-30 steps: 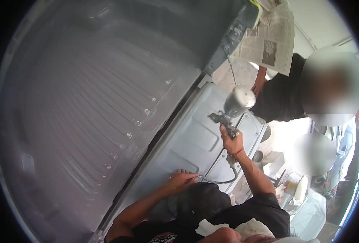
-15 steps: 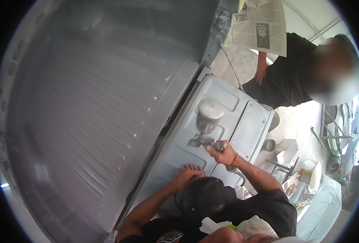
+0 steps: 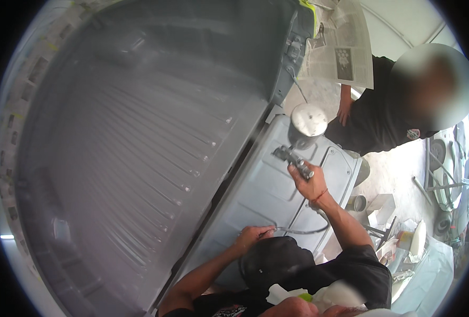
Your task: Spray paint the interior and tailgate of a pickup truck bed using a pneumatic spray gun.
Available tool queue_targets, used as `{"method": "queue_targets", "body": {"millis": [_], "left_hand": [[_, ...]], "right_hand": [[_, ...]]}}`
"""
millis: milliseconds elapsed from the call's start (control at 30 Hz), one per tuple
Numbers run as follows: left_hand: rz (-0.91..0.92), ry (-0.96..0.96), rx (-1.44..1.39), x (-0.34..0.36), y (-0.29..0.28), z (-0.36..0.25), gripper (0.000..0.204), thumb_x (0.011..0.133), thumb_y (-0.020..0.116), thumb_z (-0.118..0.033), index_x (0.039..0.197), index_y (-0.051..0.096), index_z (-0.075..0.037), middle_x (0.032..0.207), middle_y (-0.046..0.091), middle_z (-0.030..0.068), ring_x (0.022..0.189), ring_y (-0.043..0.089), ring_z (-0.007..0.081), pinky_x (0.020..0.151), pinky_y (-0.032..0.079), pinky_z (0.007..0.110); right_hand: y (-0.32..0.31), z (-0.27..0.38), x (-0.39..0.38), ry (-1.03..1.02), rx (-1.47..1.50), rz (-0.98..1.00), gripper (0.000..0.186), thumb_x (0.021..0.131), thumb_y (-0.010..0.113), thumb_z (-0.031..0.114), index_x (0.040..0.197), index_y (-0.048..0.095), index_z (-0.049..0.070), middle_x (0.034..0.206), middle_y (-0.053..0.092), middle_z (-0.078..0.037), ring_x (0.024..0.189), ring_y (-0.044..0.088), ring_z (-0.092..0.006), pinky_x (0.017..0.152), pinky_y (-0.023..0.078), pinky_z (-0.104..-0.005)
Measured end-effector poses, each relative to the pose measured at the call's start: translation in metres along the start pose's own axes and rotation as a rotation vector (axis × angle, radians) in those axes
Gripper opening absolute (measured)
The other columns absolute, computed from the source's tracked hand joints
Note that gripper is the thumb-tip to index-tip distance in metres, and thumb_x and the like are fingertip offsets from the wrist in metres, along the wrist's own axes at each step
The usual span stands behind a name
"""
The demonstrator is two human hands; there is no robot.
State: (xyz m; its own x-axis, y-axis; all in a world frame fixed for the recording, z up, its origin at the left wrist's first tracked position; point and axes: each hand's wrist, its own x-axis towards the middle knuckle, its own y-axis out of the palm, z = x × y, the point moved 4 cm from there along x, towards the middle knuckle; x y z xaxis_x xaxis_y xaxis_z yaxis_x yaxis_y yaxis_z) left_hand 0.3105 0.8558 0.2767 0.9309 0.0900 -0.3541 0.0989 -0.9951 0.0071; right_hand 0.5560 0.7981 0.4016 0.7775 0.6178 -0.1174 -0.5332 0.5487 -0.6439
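Observation:
My right hand (image 3: 313, 186) grips a metal spray gun (image 3: 292, 161), with a silver cup (image 3: 308, 120) above it, over the light grey tailgate (image 3: 255, 185). A hose (image 3: 300, 231) curves from below the gun to my left hand (image 3: 253, 238), whose curled fingers are closed around it, just above a dark rounded shape (image 3: 274, 264). At the left, the grey ribbed pickup bed (image 3: 123, 148) has a glossy surface, separated from the tailgate by a dark gap.
A co-worker (image 3: 377, 105) in black stands at upper right, hand (image 3: 344, 111) hanging. Newspaper masking (image 3: 345, 53) covers the bed's top corner. A can (image 3: 357, 203), boxes (image 3: 380, 208), plastic sheeting (image 3: 430, 280) and a white vehicle (image 3: 446, 174) lie to the right.
My right hand swung the spray gun down and left half a second ago, and it is now back up and to the right. My left hand stays low on the tailgate.

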Motion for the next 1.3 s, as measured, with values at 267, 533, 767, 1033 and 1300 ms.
{"method": "queue_targets", "body": {"millis": [267,533,767,1033,1300], "left_hand": [[0.018,0.07,0.042,0.0,0.001,0.009,0.044,0.097,0.062,-0.039,0.124,0.066,-0.004,0.096,0.074,0.0139,0.087,0.073,0.0193,0.079,0.055,0.031],[-0.119,-0.065,0.014,-0.012,-0.02,-0.017,0.043,0.099,0.058,-0.031,0.128,0.062,-0.001,0.098,0.075,0.0137,0.088,0.073,0.017,0.082,0.055,0.03],[-0.062,-0.06,-0.051,-0.006,-0.012,-0.012,0.044,0.099,0.056,-0.032,0.128,0.062,0.0,0.096,0.075,0.0131,0.086,0.073,0.0174,0.081,0.055,0.03],[-0.099,0.0,0.068,-0.009,-0.016,-0.025,0.042,0.098,0.057,-0.033,0.126,0.065,-0.002,0.093,0.074,0.0152,0.084,0.072,0.0165,0.078,0.055,0.029],[-0.215,-0.061,0.087,-0.009,-0.028,-0.013,0.042,0.098,0.058,-0.031,0.126,0.064,-0.001,0.09,0.074,0.0157,0.081,0.072,0.0163,0.077,0.055,0.029]], "right_hand": [[0.029,0.012,-0.004,0.054,0.209,0.443,0.038,0.095,0.066,0.037,0.099,0.071,-0.001,0.063,0.06,-0.007,0.06,0.052,-0.0111,0.059,0.047,-0.0338],[0.029,0.033,0.054,-0.12,0.001,-0.324,0.037,0.093,0.065,0.035,0.085,0.063,-0.001,0.071,0.065,-0.023,0.072,0.063,-0.0458,0.063,0.049,-0.0463],[0.033,0.025,0.033,0.028,0.222,0.267,0.042,0.096,0.063,0.039,0.091,0.068,-0.002,0.061,0.058,-0.011,0.061,0.055,-0.0132,0.059,0.047,-0.0351],[0.036,0.053,0.064,-0.127,0.102,0.019,0.045,0.094,0.063,0.042,0.095,0.068,-0.003,0.069,0.065,-0.02,0.069,0.067,-0.0308,0.065,0.05,-0.0424],[0.06,0.058,0.082,-0.118,0.113,0.003,0.052,0.093,0.062,0.047,0.102,0.068,-0.004,0.073,0.067,-0.022,0.078,0.069,-0.0401,0.069,0.052,-0.0429]]}}
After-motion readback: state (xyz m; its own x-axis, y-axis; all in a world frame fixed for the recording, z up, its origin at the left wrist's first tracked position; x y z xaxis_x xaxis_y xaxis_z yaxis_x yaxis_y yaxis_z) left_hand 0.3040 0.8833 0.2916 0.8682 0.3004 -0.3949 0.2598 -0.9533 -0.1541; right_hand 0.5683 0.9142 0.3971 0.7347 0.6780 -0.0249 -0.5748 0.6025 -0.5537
